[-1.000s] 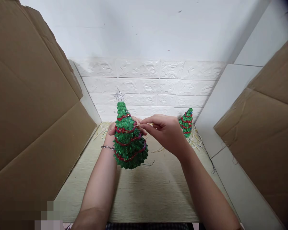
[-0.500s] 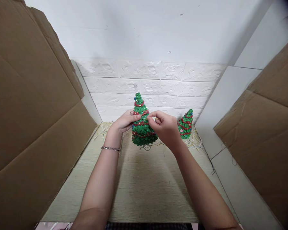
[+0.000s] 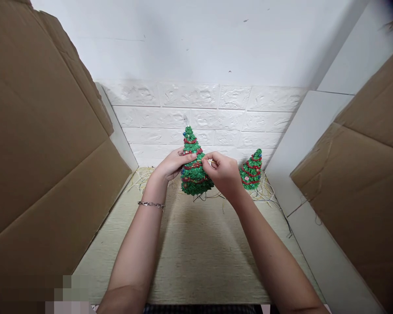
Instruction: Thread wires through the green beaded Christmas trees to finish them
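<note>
My left hand (image 3: 177, 163) is wrapped round the left side of a small green Christmas tree (image 3: 196, 185) with red garlands and a clear tip, its thumb lying across the front. The tree is held up over the table, leaning slightly. At the tree's right side, the thumb and forefinger of my right hand (image 3: 223, 172) pinch a thin yellow wire (image 3: 199, 161), whose end touches the tree's front near my left thumb. Dark thin wires (image 3: 199, 197) hang below the tree's base.
A second, smaller decorated tree (image 3: 253, 170) stands at the back right. Loose yellow and white wires (image 3: 264, 192) lie along the back of the table (image 3: 199, 253). Cardboard panels (image 3: 46, 131) flank both sides, and a white brick-pattern wall (image 3: 190, 93) closes the back.
My left thumb has slid slightly right across the tree. The tree has turned or tilted a little in my hand, its base now slightly higher. My right hand stays pinched beside it.
</note>
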Motion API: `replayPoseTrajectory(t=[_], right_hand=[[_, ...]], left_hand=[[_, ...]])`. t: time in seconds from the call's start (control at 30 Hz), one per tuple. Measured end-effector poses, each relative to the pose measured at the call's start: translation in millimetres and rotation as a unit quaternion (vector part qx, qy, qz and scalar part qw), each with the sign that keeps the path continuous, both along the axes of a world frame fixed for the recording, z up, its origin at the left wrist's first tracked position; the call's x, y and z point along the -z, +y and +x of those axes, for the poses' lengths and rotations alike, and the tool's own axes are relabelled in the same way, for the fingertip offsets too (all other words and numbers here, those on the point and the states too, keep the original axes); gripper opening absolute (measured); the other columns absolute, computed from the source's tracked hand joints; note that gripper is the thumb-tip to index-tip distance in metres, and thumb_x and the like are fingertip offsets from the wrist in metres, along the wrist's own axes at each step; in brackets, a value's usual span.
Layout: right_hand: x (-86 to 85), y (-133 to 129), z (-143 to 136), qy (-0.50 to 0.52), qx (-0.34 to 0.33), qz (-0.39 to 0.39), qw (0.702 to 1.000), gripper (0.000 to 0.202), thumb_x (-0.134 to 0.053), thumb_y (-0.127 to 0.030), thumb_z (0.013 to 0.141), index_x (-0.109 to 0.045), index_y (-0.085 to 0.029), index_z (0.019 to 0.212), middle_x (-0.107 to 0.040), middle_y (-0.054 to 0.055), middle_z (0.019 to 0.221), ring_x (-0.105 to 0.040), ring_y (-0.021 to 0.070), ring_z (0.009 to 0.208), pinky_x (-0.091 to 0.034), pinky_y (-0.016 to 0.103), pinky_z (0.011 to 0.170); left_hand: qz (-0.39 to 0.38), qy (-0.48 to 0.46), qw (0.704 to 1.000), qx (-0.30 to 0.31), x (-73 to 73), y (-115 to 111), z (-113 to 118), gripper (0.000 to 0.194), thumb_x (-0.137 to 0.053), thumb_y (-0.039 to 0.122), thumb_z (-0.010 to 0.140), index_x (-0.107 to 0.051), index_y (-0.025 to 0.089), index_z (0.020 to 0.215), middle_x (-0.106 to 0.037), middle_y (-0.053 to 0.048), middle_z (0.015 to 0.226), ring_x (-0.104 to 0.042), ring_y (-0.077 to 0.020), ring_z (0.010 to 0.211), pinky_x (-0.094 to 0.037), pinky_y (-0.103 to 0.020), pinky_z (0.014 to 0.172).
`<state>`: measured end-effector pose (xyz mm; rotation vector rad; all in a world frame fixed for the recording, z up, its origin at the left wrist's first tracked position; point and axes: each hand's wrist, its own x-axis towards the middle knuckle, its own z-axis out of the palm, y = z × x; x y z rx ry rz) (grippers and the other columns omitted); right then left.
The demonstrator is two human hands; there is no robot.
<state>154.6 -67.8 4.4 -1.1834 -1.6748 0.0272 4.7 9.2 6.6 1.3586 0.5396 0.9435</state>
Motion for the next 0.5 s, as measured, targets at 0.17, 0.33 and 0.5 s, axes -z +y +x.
replayPoseTrajectory(t=[0.17,0.33,0.5], right_hand=[[1.2,1.3,-0.9,-0.001,0.008,-0.011,1.0,0.015,-0.049,-0.027,0.079,-0.059,-0.019,0.071,-0.046,-0.004,0.052,-0.035,0.0089,0.048,-0.028,0.025,0.053],[-0.2,1.4,0.0,-0.009,0.012,0.001,1.0,0.016,-0.049,-0.027,0.08,-0.061,-0.019,0.073,-0.051,-0.002,0.055,-0.039,0.0102,0.051,-0.03,0.026,0.055],[0.2,2.5,2.3,-0.045,-0.001,-0.019,0.999,0.018,-0.048,-0.027,0.083,-0.062,-0.02,0.073,-0.059,0.001,0.066,-0.046,0.0123,0.059,-0.033,0.027,0.06]], left_hand=[[0.017,0.024,0.999,0.017,-1.2,-2.4,0.7,0.043,-0.081,0.033,0.052,-0.061,0.011,0.083,-0.065,-0.004,0.076,-0.059,-0.014,0.068,-0.045,-0.027,0.066],[0.026,0.033,0.999,0.016,-2.4,-3.8,2.6,0.041,-0.079,0.035,0.055,-0.061,0.012,0.084,-0.064,-0.003,0.076,-0.059,-0.0129,0.069,-0.045,-0.027,0.068],[0.0,0.023,0.999,-0.025,-4.1,-4.1,1.8,0.039,-0.079,0.033,0.055,-0.061,0.012,0.081,-0.063,-0.002,0.073,-0.058,-0.0123,0.067,-0.045,-0.026,0.065]])
